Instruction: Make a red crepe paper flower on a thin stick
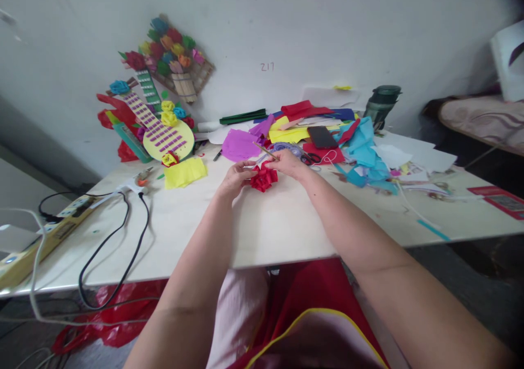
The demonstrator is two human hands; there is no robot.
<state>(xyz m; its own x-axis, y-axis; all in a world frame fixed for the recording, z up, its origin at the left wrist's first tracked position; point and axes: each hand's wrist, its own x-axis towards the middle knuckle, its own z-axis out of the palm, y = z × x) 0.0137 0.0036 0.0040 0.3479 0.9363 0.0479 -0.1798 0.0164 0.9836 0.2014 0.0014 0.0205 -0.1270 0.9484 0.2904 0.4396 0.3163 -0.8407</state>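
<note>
A red crepe-paper flower lies on the pale table between my two hands. My left hand pinches its left edge with closed fingers. My right hand grips the flower's right side and also holds a thin wooden stick that points up and to the left. Just beyond the hands lie a purple paper sheet and scissors.
A heap of coloured paper and blue tissue covers the far right of the table, beside a dark green bottle. A paper guitar craft with flowers leans on the wall at left. A power strip and black cables lie at left.
</note>
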